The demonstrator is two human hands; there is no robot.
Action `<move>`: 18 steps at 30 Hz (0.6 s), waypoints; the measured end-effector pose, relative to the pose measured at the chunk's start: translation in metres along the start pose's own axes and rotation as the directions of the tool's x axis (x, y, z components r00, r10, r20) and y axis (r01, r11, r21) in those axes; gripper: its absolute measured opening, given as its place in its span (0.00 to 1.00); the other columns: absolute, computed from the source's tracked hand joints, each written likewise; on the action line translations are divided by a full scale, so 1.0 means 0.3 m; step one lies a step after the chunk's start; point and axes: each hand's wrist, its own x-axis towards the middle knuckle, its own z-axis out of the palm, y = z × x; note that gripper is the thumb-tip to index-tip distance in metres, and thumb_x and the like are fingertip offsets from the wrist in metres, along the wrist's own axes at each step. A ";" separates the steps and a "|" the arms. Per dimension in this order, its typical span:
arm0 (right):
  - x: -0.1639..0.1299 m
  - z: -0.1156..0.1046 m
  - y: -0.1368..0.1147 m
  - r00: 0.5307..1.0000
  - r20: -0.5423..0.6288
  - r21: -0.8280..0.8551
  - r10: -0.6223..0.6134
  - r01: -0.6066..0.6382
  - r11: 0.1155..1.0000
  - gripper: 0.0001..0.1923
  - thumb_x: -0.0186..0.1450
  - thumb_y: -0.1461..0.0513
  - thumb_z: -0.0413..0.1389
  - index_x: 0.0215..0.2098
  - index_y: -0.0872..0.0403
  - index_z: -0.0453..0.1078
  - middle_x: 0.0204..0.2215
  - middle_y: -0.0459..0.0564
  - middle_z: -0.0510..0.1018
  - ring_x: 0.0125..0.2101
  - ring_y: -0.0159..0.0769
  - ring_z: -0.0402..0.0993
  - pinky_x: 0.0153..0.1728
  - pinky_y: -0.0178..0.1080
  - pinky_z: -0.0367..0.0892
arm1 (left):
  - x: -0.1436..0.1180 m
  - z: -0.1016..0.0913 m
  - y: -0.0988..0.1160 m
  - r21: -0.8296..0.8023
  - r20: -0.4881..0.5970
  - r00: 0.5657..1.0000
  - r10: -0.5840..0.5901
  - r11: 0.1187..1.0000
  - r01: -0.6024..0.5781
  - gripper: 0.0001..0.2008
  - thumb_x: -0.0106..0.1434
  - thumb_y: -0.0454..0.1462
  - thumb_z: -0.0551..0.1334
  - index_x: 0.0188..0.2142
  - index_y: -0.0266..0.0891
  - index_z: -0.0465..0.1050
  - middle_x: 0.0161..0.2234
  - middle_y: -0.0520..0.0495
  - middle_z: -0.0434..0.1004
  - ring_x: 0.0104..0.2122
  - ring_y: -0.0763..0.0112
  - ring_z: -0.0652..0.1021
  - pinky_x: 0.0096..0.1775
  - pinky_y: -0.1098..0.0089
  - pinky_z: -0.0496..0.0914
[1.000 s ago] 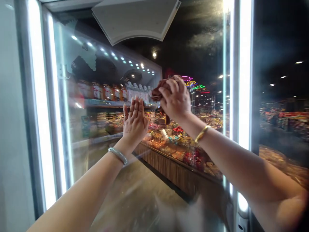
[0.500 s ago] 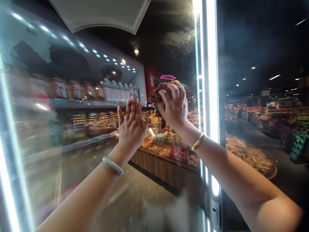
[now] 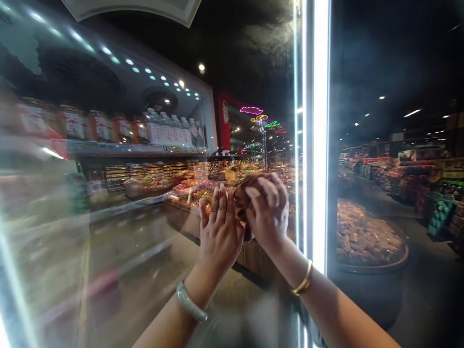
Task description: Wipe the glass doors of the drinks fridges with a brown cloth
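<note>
My left hand (image 3: 221,229), with a pale bangle (image 3: 190,303) at the wrist, lies flat against a glass door (image 3: 145,270), fingers stretched upward. Close beside it on the right, my right hand (image 3: 270,210) grips a bunched brown cloth (image 3: 250,186) against the same pane. A gold bracelet (image 3: 303,279) circles that wrist. Part of the cloth hangs below the fingers, near my left thumb; the rest is hidden by the hand. The glass carries reflections and some cloudy smears (image 3: 268,34) near the top.
A bright vertical light strip (image 3: 321,135) runs just right of my right hand. Bottles (image 3: 168,130) and jars (image 3: 72,121) line a shelf at the left. A round bin of packaged goods (image 3: 369,241) stands at the right, with stocked displays (image 3: 409,164) behind it.
Both hands have moved down the glass, the cloth going with my right hand. My left hand has also shifted right, nearer the right one. The view has shifted slightly.
</note>
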 end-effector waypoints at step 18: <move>-0.222 -0.067 -0.049 0.985 -0.040 0.161 -0.168 0.172 0.972 0.18 0.65 0.66 0.65 0.53 0.49 0.76 0.55 0.49 0.74 0.65 0.50 0.65 0.68 0.60 0.67 | -0.144 -0.032 0.024 -0.003 -0.002 1.000 0.005 1.000 -0.005 0.37 0.72 0.34 0.53 0.76 0.29 0.40 0.75 0.30 0.49 0.76 0.57 0.46 0.74 0.47 0.33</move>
